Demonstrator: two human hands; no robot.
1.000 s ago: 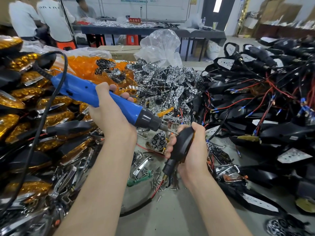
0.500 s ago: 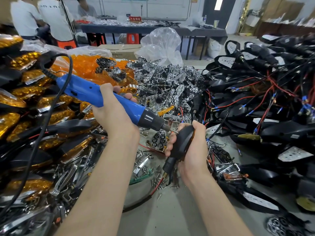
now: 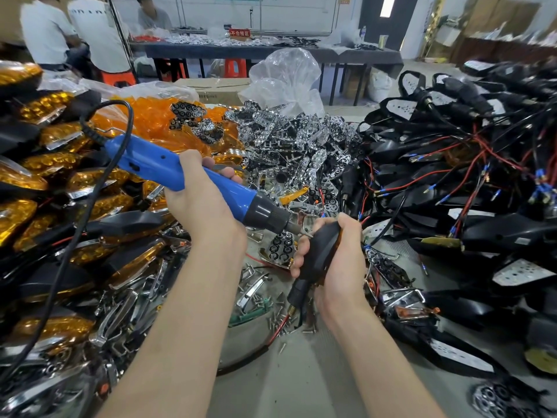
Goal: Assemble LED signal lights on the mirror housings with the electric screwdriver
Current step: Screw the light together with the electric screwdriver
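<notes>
My left hand point(image 3: 202, 203) grips the blue electric screwdriver point(image 3: 168, 168) around its middle, its black cord looping off to the left. The tool's black nose point(image 3: 268, 217) slants down to the right, and its bit touches the top of a black mirror housing point(image 3: 319, 251). My right hand point(image 3: 340, 260) holds that housing upright, fingers curled round it, with the stem and a red wire hanging below. An amber edge shows on the housing's right side. The screw itself is hidden by the bit and my fingers.
Finished amber-lensed lights point(image 3: 45, 164) are heaped on the left. Loose amber lenses point(image 3: 156, 122) and chrome reflectors point(image 3: 295, 140) lie at the back. Black housings with red and blue wires point(image 3: 452, 182) fill the right. Loose screws point(image 3: 283, 321) lie on the grey table point(image 3: 301, 381). People stand far back.
Nothing but a slight shift of the camera: both hands, the screwdriver and the housing keep the same pose, bit against the housing.
</notes>
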